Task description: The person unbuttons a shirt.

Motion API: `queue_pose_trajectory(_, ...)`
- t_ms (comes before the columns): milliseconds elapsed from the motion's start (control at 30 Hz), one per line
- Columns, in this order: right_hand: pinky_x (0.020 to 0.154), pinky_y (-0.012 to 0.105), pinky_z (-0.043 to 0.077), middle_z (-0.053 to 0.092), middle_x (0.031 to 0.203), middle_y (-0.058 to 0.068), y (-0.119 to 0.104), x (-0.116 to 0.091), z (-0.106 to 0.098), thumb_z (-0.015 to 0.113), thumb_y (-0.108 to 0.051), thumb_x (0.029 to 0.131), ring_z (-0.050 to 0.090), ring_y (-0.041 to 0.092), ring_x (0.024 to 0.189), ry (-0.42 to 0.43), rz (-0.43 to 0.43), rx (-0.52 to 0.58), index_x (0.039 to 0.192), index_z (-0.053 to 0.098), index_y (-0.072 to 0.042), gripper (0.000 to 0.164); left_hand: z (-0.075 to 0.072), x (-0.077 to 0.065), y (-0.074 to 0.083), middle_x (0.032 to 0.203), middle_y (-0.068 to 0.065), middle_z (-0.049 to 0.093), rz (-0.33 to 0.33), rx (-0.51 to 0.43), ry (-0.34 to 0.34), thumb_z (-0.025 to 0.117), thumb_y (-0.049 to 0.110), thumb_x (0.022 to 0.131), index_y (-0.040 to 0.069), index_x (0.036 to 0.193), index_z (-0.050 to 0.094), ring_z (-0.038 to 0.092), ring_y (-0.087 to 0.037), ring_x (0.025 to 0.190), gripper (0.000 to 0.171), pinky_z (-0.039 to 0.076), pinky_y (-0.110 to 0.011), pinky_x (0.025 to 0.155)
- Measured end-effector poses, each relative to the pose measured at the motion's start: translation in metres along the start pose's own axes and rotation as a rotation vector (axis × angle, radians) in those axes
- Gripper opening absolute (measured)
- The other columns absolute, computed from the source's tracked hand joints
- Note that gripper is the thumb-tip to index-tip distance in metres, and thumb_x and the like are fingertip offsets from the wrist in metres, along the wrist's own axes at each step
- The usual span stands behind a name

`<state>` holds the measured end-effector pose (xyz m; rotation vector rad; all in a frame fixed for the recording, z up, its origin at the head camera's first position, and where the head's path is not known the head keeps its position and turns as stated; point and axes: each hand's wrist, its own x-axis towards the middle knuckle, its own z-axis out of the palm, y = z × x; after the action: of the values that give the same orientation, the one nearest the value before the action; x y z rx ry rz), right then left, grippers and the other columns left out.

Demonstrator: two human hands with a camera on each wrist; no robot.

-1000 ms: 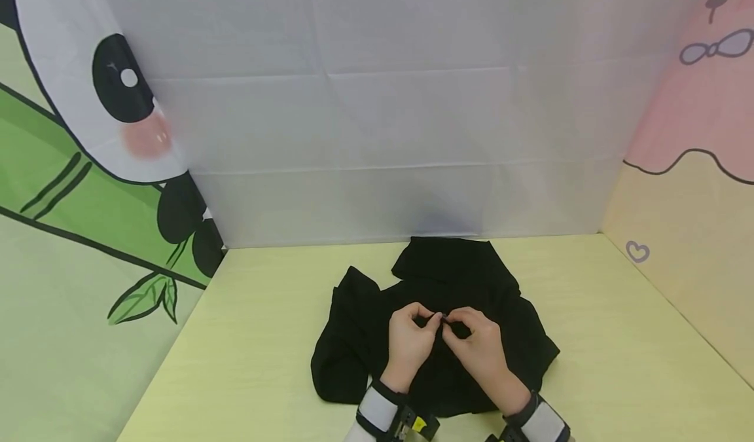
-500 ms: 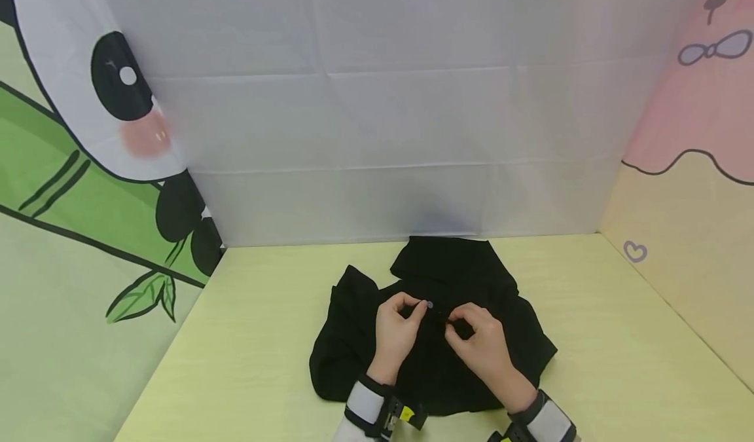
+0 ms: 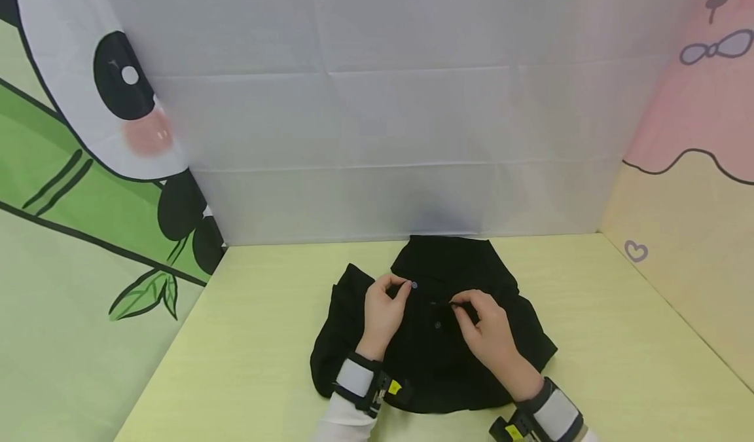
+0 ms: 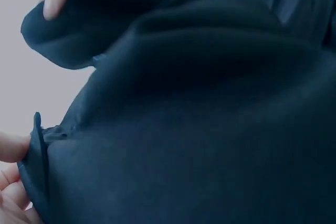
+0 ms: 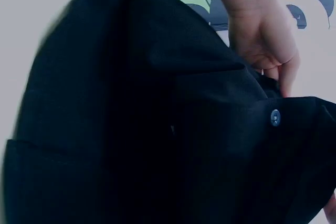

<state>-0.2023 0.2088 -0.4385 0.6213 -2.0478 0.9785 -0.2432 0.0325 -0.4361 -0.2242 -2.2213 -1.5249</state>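
Observation:
A black button-front shirt (image 3: 424, 370) lies on the table, its collar end away from me. My left hand (image 3: 383, 312) pinches the front edge of the shirt close to a small pale button (image 3: 414, 285). To the right, my right hand (image 3: 485, 327) pinches the opposite front edge between thumb and fingertips. Between and below the hands a second button (image 3: 438, 325) shows on the cloth. In the right wrist view a button (image 5: 275, 117) sits on a raised strip of the shirt (image 5: 226, 145). Lifted shirt fabric (image 4: 173, 129) fills most of the left wrist view.
The pale yellow table (image 3: 259, 337) extends on both sides of the shirt. A grey-white sheet (image 3: 365, 114) hangs behind it. Printed cartoon panels (image 3: 59, 337) stand at the left and right. Each wrist wears a strapped camera (image 3: 383, 389).
The hands were together at one button and have drawn apart. The left hand has moved up and left with its edge, the right slightly up and right. The lower button has come into view.

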Motion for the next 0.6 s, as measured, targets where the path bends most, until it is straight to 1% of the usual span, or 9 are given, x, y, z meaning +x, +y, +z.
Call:
queue_pose_trajectory(67,0.068,0.030,0.049,0.066,0.080,0.007,-0.001,0.003,-0.001,0.068,0.016,0.068,0.060,0.018,0.076,0.002,0.006,0.010,0.083,0.062,-0.003,0.025,-0.001,0.005,-0.002,0.081,-0.010,0.068,0.025,0.033,-0.007,0.065,0.007,0.085,0.004,0.079,0.065,0.061,-0.022,0.079,0.006,0.049,-0.032,0.077)
queue_pose_trajectory(133,0.067,0.031,0.049,0.065,0.080,0.007,-0.001,0.005,-0.002,0.067,0.016,0.069,0.060,0.018,0.076,0.007,0.004,0.010,0.083,0.062,-0.003,0.025,-0.002,0.007,-0.005,0.080,-0.008,0.069,0.057,0.100,-0.017,0.066,0.009,0.084,0.005,0.079,0.065,0.063,-0.021,0.079,0.007,0.049,-0.033,0.077)
queue_pose_trajectory(200,0.067,0.028,0.049,0.065,0.080,0.007,-0.002,0.008,-0.002,0.067,0.017,0.069,0.061,0.018,0.075,0.019,-0.007,0.007,0.083,0.062,-0.003,0.025,-0.002,0.007,-0.009,0.079,-0.007,0.069,0.103,0.196,-0.036,0.066,0.011,0.084,0.007,0.079,0.065,0.063,-0.020,0.077,0.007,0.049,-0.033,0.075)
queue_pose_trajectory(267,0.068,0.023,0.048,0.065,0.080,0.007,-0.002,0.012,-0.002,0.066,0.018,0.069,0.061,0.018,0.074,0.033,-0.025,0.003,0.083,0.061,-0.003,0.025,-0.001,0.006,-0.013,0.077,-0.005,0.069,0.146,0.305,-0.063,0.067,0.013,0.084,0.009,0.079,0.065,0.064,-0.020,0.075,0.007,0.048,-0.036,0.078)
queue_pose_trajectory(367,0.070,0.019,0.048,0.064,0.080,0.007,-0.003,0.019,-0.002,0.065,0.019,0.069,0.062,0.017,0.074,0.060,-0.053,0.008,0.083,0.061,-0.002,0.026,0.002,0.003,-0.019,0.077,-0.003,0.069,0.169,0.421,-0.122,0.067,0.017,0.084,0.011,0.080,0.065,0.064,-0.020,0.075,0.007,0.044,-0.042,0.081)
queue_pose_trajectory(433,0.071,0.018,0.048,0.064,0.081,0.008,-0.004,0.023,-0.003,0.063,0.021,0.070,0.062,0.018,0.074,0.075,-0.063,0.017,0.083,0.061,-0.001,0.026,0.004,0.002,-0.023,0.078,-0.002,0.070,0.163,0.457,-0.163,0.067,0.018,0.084,0.012,0.080,0.065,0.064,-0.021,0.077,0.008,0.043,-0.045,0.083)
queue_pose_trajectory(467,0.071,0.018,0.049,0.065,0.081,0.008,-0.005,0.024,-0.003,0.063,0.021,0.070,0.063,0.018,0.075,0.080,-0.065,0.022,0.083,0.061,-0.001,0.026,0.005,0.001,-0.025,0.078,-0.002,0.070,0.164,0.470,-0.181,0.067,0.018,0.084,0.013,0.080,0.065,0.064,-0.021,0.078,0.008,0.043,-0.045,0.082)
queue_pose_trajectory(533,0.071,0.019,0.049,0.065,0.081,0.008,-0.006,0.027,-0.004,0.063,0.021,0.070,0.063,0.019,0.075,0.083,-0.060,0.028,0.083,0.061,-0.001,0.026,0.006,0.001,-0.027,0.078,-0.001,0.070,0.167,0.495,-0.215,0.068,0.020,0.083,0.014,0.078,0.066,0.065,-0.020,0.078,0.008,0.044,-0.044,0.080)
queue_pose_trajectory(600,0.071,0.019,0.050,0.065,0.081,0.009,-0.006,0.027,-0.004,0.064,0.020,0.070,0.063,0.020,0.075,0.076,-0.045,0.032,0.083,0.061,-0.001,0.025,0.006,-0.001,-0.028,0.078,0.000,0.069,0.176,0.500,-0.242,0.069,0.020,0.083,0.015,0.078,0.066,0.064,-0.019,0.079,0.008,0.044,-0.042,0.078)
